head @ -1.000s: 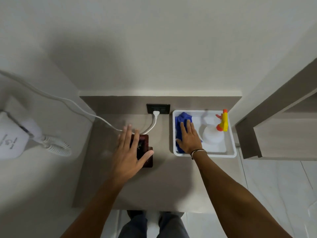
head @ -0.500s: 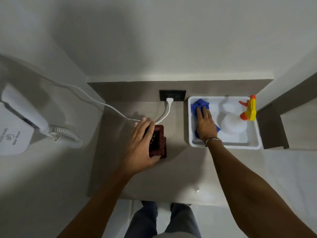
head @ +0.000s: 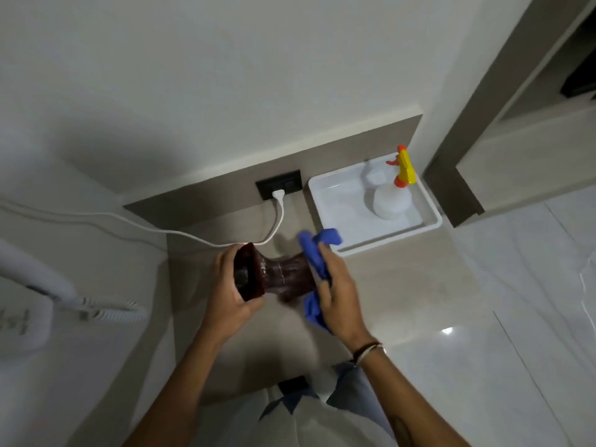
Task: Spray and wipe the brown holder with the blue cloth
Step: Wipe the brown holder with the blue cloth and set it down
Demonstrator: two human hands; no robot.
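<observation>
left hand [head: 225, 296] grips brown holder [head: 274, 275] by open end, lifted above counter's middle | right hand [head: 335, 285] presses blue cloth [head: 314, 262] on base | holder looks stiff, light, glossy, maybe slippery; hold by rim

The beige surface [head: 396, 279] carries a white tray [head: 432, 225] at its far right corner against the back wall, and a white cable [head: 180, 233] runs across its far edge from the wall socket [head: 280, 185].
</observation>
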